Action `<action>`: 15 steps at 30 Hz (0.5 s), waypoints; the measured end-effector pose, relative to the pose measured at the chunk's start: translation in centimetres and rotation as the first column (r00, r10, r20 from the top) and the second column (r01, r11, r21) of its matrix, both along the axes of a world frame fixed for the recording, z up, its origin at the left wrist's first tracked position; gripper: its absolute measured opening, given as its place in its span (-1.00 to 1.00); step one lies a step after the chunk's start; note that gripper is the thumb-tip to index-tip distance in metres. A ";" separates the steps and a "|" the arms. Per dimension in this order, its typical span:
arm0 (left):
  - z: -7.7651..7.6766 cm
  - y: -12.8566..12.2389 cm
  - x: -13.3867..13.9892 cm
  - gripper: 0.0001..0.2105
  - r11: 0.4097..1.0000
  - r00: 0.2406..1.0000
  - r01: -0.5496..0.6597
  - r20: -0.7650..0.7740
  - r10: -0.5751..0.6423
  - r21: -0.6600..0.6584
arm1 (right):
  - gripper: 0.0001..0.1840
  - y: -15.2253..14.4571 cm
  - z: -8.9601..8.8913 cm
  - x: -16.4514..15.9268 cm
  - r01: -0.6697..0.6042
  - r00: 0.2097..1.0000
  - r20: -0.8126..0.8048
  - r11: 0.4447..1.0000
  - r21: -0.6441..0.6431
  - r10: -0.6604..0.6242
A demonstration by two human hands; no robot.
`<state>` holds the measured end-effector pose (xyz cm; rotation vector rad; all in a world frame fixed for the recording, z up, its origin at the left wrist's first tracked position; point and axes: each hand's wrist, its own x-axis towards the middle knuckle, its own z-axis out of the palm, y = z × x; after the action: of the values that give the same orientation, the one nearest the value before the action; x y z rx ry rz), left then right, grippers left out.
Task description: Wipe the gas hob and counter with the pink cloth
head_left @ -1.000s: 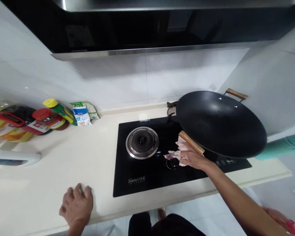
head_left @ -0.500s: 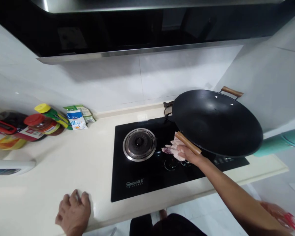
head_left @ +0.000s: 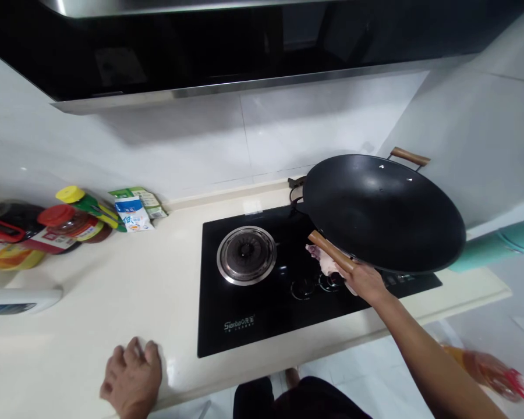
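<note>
My right hand (head_left: 363, 280) is closed on a crumpled pale pink cloth (head_left: 327, 263), pressing it to the black glass cooktop (head_left: 253, 305) near the front knobs. Part of the fingers and cloth is hidden under the wooden handle of the black wok (head_left: 388, 215). The wok sits over the right side of the cooktop and covers what lies beneath it. On the cream countertop (head_left: 87, 291), left of the cooktop, my left hand (head_left: 133, 375) rests palm down with bent, slightly parted fingers and holds nothing.
At the left stand a red-lidded jar (head_left: 74, 224), a yellow-capped bottle (head_left: 89, 206), seasoning packets (head_left: 135, 212) and a dark bottle (head_left: 21, 224). The bare burner (head_left: 247, 256) is left of the wok. A range hood (head_left: 227, 52) hangs overhead. A teal cylinder (head_left: 502, 244) lies right; a red-capped bottle (head_left: 489, 372) is below.
My right hand has slid the cloth to the right along the cooktop, further under the wok handle. My left hand has stayed in place. The view has shifted slightly.
</note>
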<state>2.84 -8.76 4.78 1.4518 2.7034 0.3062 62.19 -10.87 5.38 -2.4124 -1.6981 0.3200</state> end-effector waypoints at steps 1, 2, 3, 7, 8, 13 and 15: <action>0.1 0.0 0.1 -0.29 1.000 1.000 0.002 0.002 -0.002 -0.002 | -0.55 -0.9 -0.3 0.1 0.035 0.998 0.053 0.999 -0.003 -0.035; 0.2 0.0 0.2 -0.28 1.000 1.000 0.004 0.004 -0.004 -0.001 | -0.56 -2.0 -0.7 0.1 0.073 0.992 0.101 0.997 0.008 -0.073; 0.2 -0.1 0.2 -0.27 1.000 1.000 0.007 0.005 -0.007 0.001 | -0.57 -3.1 -1.1 0.1 0.101 0.984 0.142 0.995 0.023 -0.103; 0.3 -0.1 0.3 -0.27 1.000 1.000 0.011 -0.001 -0.011 0.017 | -0.56 -7.4 -1.8 -1.8 0.121 0.974 0.194 0.993 0.008 -0.120; 0.2 -0.1 0.3 -0.28 1.000 1.000 0.010 0.000 -0.010 0.019 | -0.57 -8.2 -1.8 -2.8 0.097 0.981 0.172 0.995 -0.011 -0.094; -0.3 -0.1 -0.2 -0.32 1.000 1.000 0.009 0.002 -0.009 0.007 | -0.68 -9.2 -1.0 -11.1 -0.079 0.997 -0.018 0.992 -0.094 0.078; -0.4 -0.1 -0.3 -0.32 1.000 1.000 0.011 0.001 -0.011 0.003 | -0.75 -8.6 -0.7 -14.8 -0.191 0.978 -0.096 0.979 -0.078 0.183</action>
<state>2.50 -8.90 4.38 1.4669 2.6941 0.3108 47.44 -19.48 4.69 -2.2620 -1.9124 0.5291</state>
